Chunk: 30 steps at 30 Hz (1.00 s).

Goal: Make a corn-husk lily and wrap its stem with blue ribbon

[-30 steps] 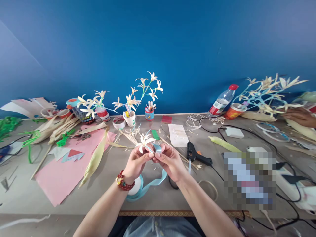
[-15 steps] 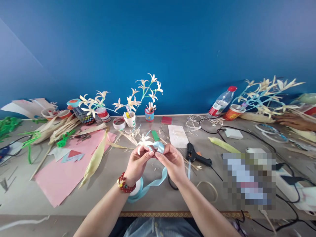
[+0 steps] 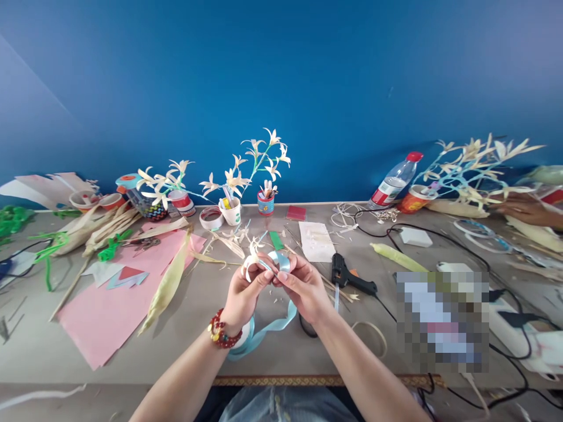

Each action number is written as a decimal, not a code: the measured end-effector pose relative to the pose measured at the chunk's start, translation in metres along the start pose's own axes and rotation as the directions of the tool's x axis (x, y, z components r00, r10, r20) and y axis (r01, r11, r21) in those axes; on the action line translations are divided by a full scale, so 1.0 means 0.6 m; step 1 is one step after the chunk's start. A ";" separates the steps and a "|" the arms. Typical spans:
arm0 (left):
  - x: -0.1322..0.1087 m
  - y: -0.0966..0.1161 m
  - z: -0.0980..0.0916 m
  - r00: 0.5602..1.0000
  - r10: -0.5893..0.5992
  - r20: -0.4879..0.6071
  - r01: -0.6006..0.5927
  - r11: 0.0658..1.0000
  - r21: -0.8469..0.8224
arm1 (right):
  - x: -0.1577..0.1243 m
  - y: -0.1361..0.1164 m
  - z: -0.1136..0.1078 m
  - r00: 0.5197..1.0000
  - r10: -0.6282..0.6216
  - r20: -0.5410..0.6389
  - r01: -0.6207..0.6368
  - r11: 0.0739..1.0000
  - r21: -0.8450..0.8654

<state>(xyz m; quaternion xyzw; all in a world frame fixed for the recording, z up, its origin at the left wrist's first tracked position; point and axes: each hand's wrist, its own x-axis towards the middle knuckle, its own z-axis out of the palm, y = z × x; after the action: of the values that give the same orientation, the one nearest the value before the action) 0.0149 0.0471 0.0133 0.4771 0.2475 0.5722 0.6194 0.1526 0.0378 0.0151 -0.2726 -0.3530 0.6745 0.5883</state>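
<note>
My left hand (image 3: 245,293) pinches the thin stem of a cream-white flower (image 3: 254,259), whose petals stand out beyond the fingertips. Close beside it, my right hand (image 3: 307,288) is closed on a light blue ribbon (image 3: 280,259) that loops up between the two hands. The fingertips of both hands nearly meet at the stem. From my right hand the ribbon hangs down and curves left to its white spool (image 3: 245,337), partly hidden behind my left wrist. Where exactly the ribbon meets the stem is covered by my fingers.
A black glue gun (image 3: 352,276) lies right of my hands, near a white paper (image 3: 316,241). Pink sheets (image 3: 105,316) and a corn husk (image 3: 169,287) lie left. Cups with flowers (image 3: 232,212) and a bottle (image 3: 393,181) stand along the wall. Another person's hand (image 3: 525,208) is far right.
The flower in my left hand has tipped slightly left and down, and its stem shows more. The ribbon loop has shifted a little with my fingers. The other person's hand has moved slightly.
</note>
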 end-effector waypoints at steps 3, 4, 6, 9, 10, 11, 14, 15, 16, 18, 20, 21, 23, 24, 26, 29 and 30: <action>-0.002 -0.003 0.003 0.999 -0.001 -0.037 -0.001 0.999 -0.045 | -0.004 0.003 0.002 0.998 -0.064 -0.017 0.064 0.998 -0.023; -0.002 -0.003 0.004 0.999 0.001 -0.051 -0.004 0.998 -0.055 | -0.005 0.005 0.002 0.995 -0.094 -0.033 0.093 0.995 -0.041; -0.001 -0.005 0.007 0.997 -0.003 -0.071 -0.002 0.998 -0.067 | -0.010 0.009 0.001 0.987 -0.147 -0.068 0.139 0.985 -0.106; 0.001 -0.006 0.010 0.996 -0.005 -0.087 -0.002 0.997 -0.079 | -0.016 0.015 -0.004 0.972 -0.219 -0.089 0.192 0.951 -0.244; 0.001 -0.007 0.011 0.996 0.002 -0.089 -0.009 0.997 -0.083 | -0.017 0.016 -0.006 0.967 -0.241 -0.081 0.210 0.936 -0.281; 0.001 -0.008 0.011 0.996 0.011 -0.089 -0.019 0.996 -0.087 | -0.018 0.018 -0.008 0.963 -0.261 -0.071 0.228 0.924 -0.307; 0.002 -0.009 0.011 0.996 0.031 -0.081 -0.039 0.994 -0.101 | -0.018 0.020 -0.010 0.957 -0.285 -0.057 0.251 0.910 -0.331; 0.002 -0.009 0.011 0.996 0.033 -0.079 -0.041 0.994 -0.103 | -0.017 0.020 -0.009 0.957 -0.283 -0.059 0.249 0.911 -0.328; 0.002 -0.008 0.011 0.997 0.032 -0.075 -0.040 0.994 -0.101 | -0.016 0.019 -0.008 0.960 -0.274 -0.062 0.242 0.918 -0.315; 0.002 -0.006 0.011 0.997 0.026 -0.071 -0.031 0.996 -0.081 | -0.013 0.015 -0.003 0.969 -0.238 -0.070 0.214 0.944 -0.251; 0.002 -0.003 0.009 0.997 0.019 -0.072 -0.023 0.998 -0.056 | -0.011 0.009 0.002 0.982 -0.178 -0.068 0.166 0.974 -0.154; 0.002 -0.003 0.008 0.997 0.015 -0.072 -0.018 0.999 -0.044 | -0.009 0.005 0.004 0.987 -0.145 -0.063 0.137 0.984 -0.110; 0.003 -0.004 0.005 0.998 0.010 -0.070 -0.013 1.000 -0.028 | -0.007 -0.003 0.005 0.996 -0.080 -0.045 0.078 0.996 -0.053; 0.002 -0.005 0.003 0.998 0.010 -0.059 -0.012 1.000 -0.026 | -0.005 -0.006 0.004 0.998 -0.046 -0.034 0.045 0.998 -0.039; 0.002 -0.008 -0.001 0.999 0.020 -0.031 -0.021 0.999 -0.038 | -0.003 -0.010 0.001 1.000 0.011 -0.014 -0.011 1.000 -0.019; 0.001 -0.010 -0.003 0.999 0.032 0.000 -0.032 0.996 -0.078 | 0.000 -0.011 -0.004 0.998 0.065 0.012 -0.065 0.998 0.013; 0.001 -0.010 -0.002 1.000 0.026 0.003 -0.026 0.996 -0.086 | 0.001 -0.011 -0.005 0.997 0.079 0.019 -0.079 0.997 0.025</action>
<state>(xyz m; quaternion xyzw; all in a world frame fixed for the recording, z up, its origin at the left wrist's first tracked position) 0.0165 0.0485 0.0078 0.4543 0.2150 0.5895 0.6323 0.1586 0.0390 0.0184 -0.2726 -0.3386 0.7041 0.5615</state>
